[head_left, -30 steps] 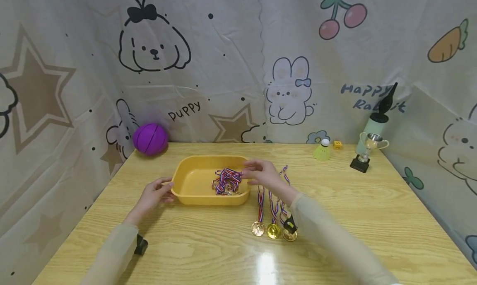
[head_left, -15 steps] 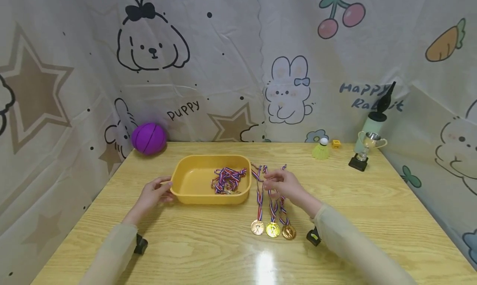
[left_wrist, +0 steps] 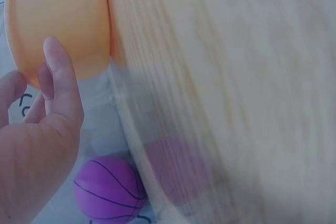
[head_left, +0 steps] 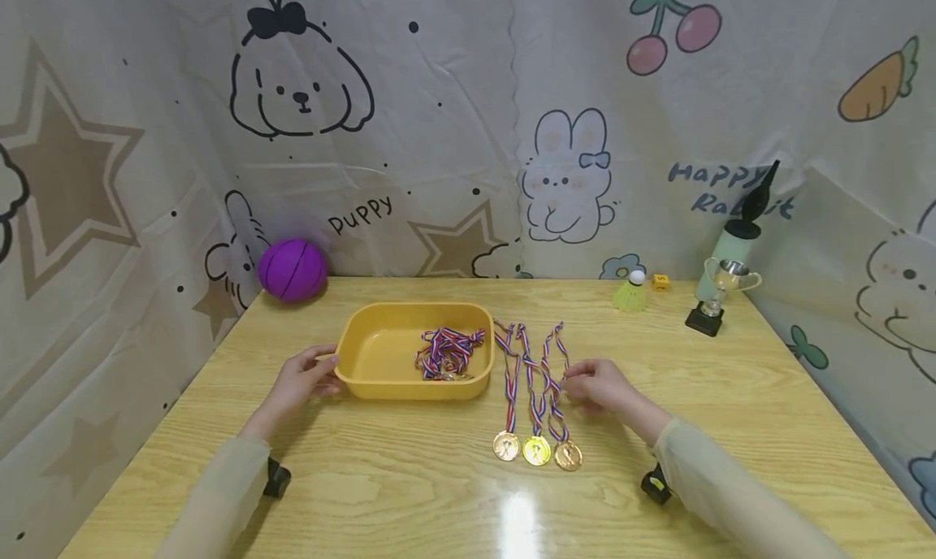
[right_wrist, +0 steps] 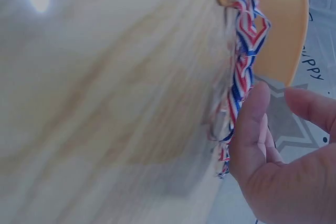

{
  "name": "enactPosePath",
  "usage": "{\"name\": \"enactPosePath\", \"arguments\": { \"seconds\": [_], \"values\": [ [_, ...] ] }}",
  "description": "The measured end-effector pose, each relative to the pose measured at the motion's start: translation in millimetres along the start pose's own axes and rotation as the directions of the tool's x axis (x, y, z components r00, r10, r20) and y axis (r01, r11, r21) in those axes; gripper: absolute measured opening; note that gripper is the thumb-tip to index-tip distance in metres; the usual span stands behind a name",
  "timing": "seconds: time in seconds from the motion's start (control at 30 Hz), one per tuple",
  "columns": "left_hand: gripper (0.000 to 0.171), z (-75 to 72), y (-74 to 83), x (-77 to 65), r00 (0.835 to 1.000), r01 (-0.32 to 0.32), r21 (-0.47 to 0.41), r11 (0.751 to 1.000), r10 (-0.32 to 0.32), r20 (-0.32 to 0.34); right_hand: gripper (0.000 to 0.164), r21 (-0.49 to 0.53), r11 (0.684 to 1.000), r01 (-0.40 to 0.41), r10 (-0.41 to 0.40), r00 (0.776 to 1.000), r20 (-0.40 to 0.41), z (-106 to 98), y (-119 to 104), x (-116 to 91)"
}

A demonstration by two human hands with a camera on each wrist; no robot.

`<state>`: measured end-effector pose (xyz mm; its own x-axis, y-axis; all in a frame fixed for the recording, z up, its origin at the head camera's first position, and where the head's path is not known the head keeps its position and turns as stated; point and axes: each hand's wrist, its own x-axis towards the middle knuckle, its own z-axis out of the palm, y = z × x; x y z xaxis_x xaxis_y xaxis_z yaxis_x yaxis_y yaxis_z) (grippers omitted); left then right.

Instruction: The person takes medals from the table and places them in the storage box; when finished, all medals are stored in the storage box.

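Observation:
In the head view, a yellow plastic basin point(head_left: 417, 392) stands left of centre, with a tangle of striped medal ribbons point(head_left: 446, 352) and some medals inside it. The fingers of my left hand point(head_left: 300, 378) rest against the basin's left end, on the outside near the rim. To the right of the basin, three medals lie in a row: a bronze-toned one point(head_left: 506, 445), a gold one point(head_left: 537, 451) and a coppery one point(head_left: 567, 455), their ribbons stretched away from me. My right hand point(head_left: 603, 387) is beside the rightmost ribbon point(right_wrist: 243, 72), thumb and fingers apart; contact is unclear.
At the back left is a purple ball point(head_left: 292, 270). Along the back right stand a yellow-green shuttlecock point(head_left: 630, 292), a small yellow die point(head_left: 660, 283), a trophy cup point(head_left: 720, 291) and a pale green bottle with a black top point(head_left: 738, 246). A printed curtain borders the wooden table point(head_left: 409, 486).
My right hand has moved from the basin's right rim, across the row of medals, to the right of the rightmost ribbon. The left hand stays at the basin, which has not moved.

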<state>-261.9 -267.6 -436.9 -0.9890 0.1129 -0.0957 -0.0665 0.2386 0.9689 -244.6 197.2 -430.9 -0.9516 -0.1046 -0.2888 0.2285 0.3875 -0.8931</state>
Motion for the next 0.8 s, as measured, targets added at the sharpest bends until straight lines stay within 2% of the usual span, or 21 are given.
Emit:
{"name": "enactPosePath", "arguments": {
  "seconds": [0.3,0.5,0.8],
  "values": [
    [0.052,1.3,1.1,0.1,1.000,-0.004,0.002,1.000,0.004,0.001,0.038,-0.025,0.997,-0.077,0.078,0.997,0.017,0.5,9.1,-2.3],
    [0.052,0.9,0.4,0.5,1.000,-0.004,0.007,1.000,0.004,0.003,0.038,-0.027,0.995,-0.097,0.097,0.995,0.005,2.3,10.1,-1.8],
    [0.052,0.8,0.0,0.1,1.000,0.007,-0.001,1.000,-0.007,0.003,0.035,-0.085,0.990,-0.112,0.110,0.994,-0.022,8.7,7.4,0.6]
  ]
}}
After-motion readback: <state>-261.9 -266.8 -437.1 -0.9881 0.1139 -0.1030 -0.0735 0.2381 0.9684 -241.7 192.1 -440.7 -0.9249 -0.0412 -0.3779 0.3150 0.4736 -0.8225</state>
